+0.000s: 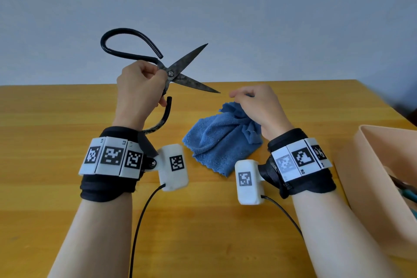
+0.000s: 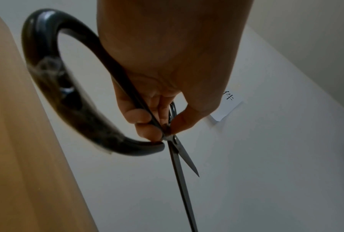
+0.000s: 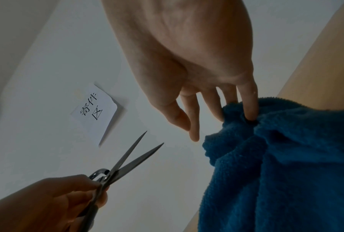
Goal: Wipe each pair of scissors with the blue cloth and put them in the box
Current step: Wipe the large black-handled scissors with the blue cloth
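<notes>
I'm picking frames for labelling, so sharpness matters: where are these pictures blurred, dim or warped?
Head view: evenly lit, scissors sharp, table edge smeared at far right. Left wrist view: dim, the near handle loop blurred. Right wrist view: dim, cloth dark, lines strongly slanted.

Head view looks down across counter; wrist views, close, look along hands; all share scissors.
</notes>
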Demonstrator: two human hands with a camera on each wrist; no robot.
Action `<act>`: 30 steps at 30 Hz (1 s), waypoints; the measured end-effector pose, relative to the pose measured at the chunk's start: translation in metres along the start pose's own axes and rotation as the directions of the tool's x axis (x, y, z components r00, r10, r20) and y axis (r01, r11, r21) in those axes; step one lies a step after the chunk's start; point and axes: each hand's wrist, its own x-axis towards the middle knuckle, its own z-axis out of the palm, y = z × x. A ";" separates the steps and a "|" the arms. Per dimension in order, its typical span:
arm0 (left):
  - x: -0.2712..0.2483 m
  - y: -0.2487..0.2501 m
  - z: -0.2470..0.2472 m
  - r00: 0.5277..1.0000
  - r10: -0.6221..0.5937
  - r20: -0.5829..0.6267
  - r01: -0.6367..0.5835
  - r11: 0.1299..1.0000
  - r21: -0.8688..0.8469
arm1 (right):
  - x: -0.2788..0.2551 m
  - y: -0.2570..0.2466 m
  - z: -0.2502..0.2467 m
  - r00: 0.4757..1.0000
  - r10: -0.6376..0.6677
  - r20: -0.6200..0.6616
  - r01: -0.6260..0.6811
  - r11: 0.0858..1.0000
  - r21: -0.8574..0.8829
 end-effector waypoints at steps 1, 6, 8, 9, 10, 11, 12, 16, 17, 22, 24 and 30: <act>0.000 0.000 0.000 1.000 0.001 -0.004 -0.001 1.000 0.004 | 0.000 0.001 0.000 1.000 -0.007 0.007 0.007 1.000 -0.003; 0.000 -0.001 -0.002 0.999 0.021 -0.047 -0.022 0.999 -0.031 | 0.003 0.003 0.004 0.987 -0.094 -0.133 0.096 0.995 0.010; 0.002 -0.002 -0.004 0.997 0.022 -0.069 -0.024 0.999 -0.034 | 0.005 0.002 0.005 0.974 -0.133 -0.184 0.135 0.991 -0.001; 0.002 -0.003 -0.004 0.997 0.021 -0.078 -0.023 0.999 -0.035 | 0.005 0.002 0.005 0.972 -0.134 -0.195 0.137 0.991 -0.002; 0.003 -0.003 -0.004 0.996 0.020 -0.086 -0.023 0.999 -0.038 | 0.004 0.002 0.005 0.974 -0.126 -0.188 0.129 0.992 0.004; 0.003 -0.003 -0.004 0.995 0.018 -0.095 -0.022 0.999 -0.043 | 0.003 0.001 0.005 0.983 -0.107 -0.151 0.110 0.994 0.012; 0.003 -0.003 -0.004 0.994 0.015 -0.105 -0.020 0.999 -0.045 | 0.002 0.001 0.005 0.994 -0.079 -0.080 0.081 0.997 0.020; 0.003 -0.004 -0.004 0.991 0.012 -0.136 -0.018 0.999 -0.043 | -0.007 -0.004 0.010 0.938 0.036 0.344 -0.001 0.995 -0.101; 0.003 -0.005 -0.004 0.990 0.008 -0.139 -0.014 0.999 -0.043 | -0.009 -0.005 0.012 0.907 0.045 0.418 0.016 0.990 -0.141; 0.004 -0.005 -0.005 0.992 0.001 -0.128 -0.007 0.999 -0.043 | -0.021 -0.014 0.025 0.769 0.050 0.637 0.128 0.965 -0.231; 0.004 -0.005 -0.004 0.993 0.000 -0.117 -0.005 0.999 -0.041 | -0.024 -0.015 0.031 0.686 0.073 0.724 0.196 0.940 -0.280; 0.002 -0.005 -0.001 0.995 0.008 -0.100 -0.011 1.000 -0.028 | -0.025 -0.013 0.041 0.697 0.099 0.710 0.246 0.897 -0.367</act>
